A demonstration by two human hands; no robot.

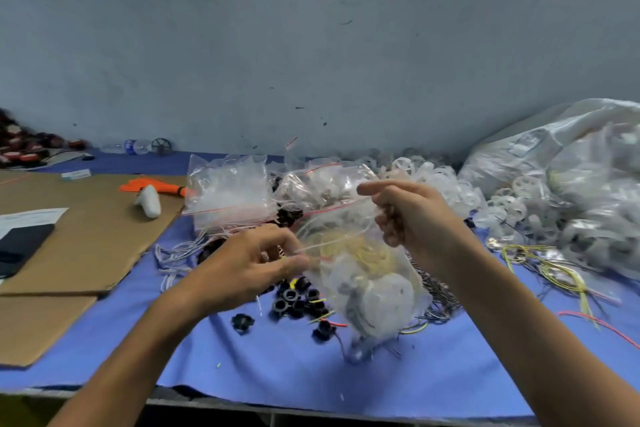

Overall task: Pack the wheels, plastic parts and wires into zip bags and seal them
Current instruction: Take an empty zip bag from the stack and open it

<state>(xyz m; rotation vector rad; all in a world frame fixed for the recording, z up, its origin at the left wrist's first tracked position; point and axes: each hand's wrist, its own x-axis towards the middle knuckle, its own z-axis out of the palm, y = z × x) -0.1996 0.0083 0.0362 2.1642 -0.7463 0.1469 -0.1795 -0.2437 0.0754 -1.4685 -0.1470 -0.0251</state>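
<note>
One crinkly zip bag [367,284] (clear) pinched: left hand [249,267], right hand [415,215].

Both bare forearms reach forward. The left grip [256,262] pinches the zip bag [370,284] at its top edge; the right grip [412,215], held higher, pinches the opposite side.

A clear zip bag [367,281] holding white wheels and yellow wire hangs over the blue worktop [277,374], its mouth pinched between the left hand [249,263] and the right hand [412,215]. Black plastic parts [298,302] lie scattered just beneath it, with a heap of white wheels [436,180] behind and yellow and dark wires [550,267] tangled to the right. More clear bags [228,191] are piled behind, above loose white wires [176,253].
</note>
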